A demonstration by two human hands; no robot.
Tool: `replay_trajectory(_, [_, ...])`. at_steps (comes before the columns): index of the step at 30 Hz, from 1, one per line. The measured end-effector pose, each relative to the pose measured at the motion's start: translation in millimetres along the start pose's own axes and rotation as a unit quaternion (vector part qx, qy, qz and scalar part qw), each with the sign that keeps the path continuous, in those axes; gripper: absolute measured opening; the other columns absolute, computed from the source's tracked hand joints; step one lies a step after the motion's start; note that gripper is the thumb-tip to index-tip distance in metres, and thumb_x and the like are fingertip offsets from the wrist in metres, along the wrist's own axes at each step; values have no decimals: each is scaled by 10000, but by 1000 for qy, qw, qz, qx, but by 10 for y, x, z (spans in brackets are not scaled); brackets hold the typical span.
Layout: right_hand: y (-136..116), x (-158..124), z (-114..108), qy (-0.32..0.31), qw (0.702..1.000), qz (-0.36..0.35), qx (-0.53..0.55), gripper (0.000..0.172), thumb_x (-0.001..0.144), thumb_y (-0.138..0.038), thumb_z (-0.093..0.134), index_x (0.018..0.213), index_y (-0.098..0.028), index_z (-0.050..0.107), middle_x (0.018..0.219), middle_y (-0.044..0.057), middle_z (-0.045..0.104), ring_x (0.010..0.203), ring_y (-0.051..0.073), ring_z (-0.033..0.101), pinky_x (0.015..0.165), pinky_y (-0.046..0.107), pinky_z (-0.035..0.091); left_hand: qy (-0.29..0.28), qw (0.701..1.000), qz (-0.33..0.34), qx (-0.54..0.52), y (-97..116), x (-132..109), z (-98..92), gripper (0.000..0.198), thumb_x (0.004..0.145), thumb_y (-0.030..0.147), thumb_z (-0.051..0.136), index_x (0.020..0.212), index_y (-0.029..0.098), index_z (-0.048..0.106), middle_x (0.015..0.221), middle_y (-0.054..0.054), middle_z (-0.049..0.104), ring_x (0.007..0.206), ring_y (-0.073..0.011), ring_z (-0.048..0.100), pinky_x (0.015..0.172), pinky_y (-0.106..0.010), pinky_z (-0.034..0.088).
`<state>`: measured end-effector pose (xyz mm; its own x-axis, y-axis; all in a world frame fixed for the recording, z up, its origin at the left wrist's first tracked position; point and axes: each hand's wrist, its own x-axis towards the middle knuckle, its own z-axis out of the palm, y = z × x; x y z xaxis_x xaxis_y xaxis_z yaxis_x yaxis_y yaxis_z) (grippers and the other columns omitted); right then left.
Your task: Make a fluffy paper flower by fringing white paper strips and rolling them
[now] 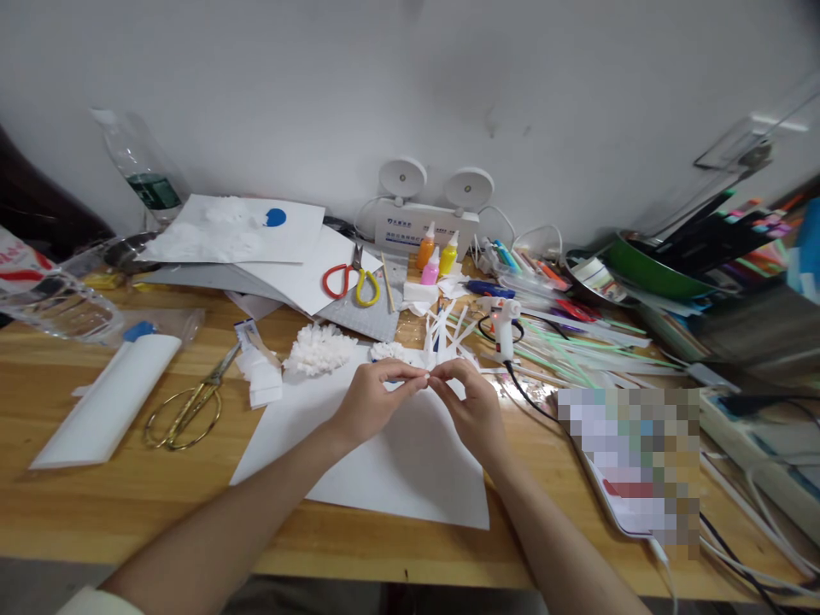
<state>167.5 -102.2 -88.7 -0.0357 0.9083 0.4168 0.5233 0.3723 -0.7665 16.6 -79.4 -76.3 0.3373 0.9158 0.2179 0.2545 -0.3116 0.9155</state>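
My left hand and my right hand meet at the fingertips over a white paper sheet. Both are closed in a pinch on a tiny white piece, mostly covered by the fingers; it looks like paper. Just beyond the fingers lie thin white paper strips and a small white frilly clump. A larger clump of curly white bits rests at the sheet's back left. To the right of the strips a white glue gun stands with an orange light showing.
Gold-handled scissors and a white roll lie to the left. Behind are red-and-yellow-handled scissors and small paint bottles. At right, a partly blurred tablet sits beside cables and a power strip.
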Motion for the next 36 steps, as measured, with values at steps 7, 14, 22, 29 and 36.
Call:
replay_trajectory(7, [-15,4,14,-10,1000,-12,3,75,795,-170,472,746,-197,522,725,23,542,716,151,502,665,287,395,16,1000,-5,4,-11,1,13,170,731,287,548,778,173,664,795,-31,673,775,-143,605,702,-239,475])
replay_trajectory(14, [8,4,10,7,1000,-12,11,32,756,-197,548,725,-199,541,696,7,555,689,145,510,635,275,399,14,1000,-1,4,3,-8,10,164,732,269,547,777,167,667,792,-31,673,774,-143,605,723,-245,467])
replay_trajectory(22, [5,-23,26,57,997,-36,-29,57,746,-178,563,698,-203,546,694,7,578,697,153,516,674,303,402,-3,1000,-4,-24,6,-8,20,167,737,257,536,794,161,661,829,-46,664,807,-154,593,755,-264,457])
replay_trajectory(29, [9,-55,64,132,987,-76,-53,88,720,-141,592,772,-211,596,727,20,579,705,152,523,637,299,428,-28,995,-43,-87,1,10,23,186,728,274,548,803,145,659,843,-66,658,806,-162,593,723,-261,462])
replay_trajectory(36, [7,-40,76,144,977,-130,-92,113,716,-102,583,745,-209,604,682,21,573,673,152,487,613,301,413,-39,988,-76,-129,-34,28,22,220,718,303,558,842,150,655,888,-65,663,845,-168,596,743,-255,462])
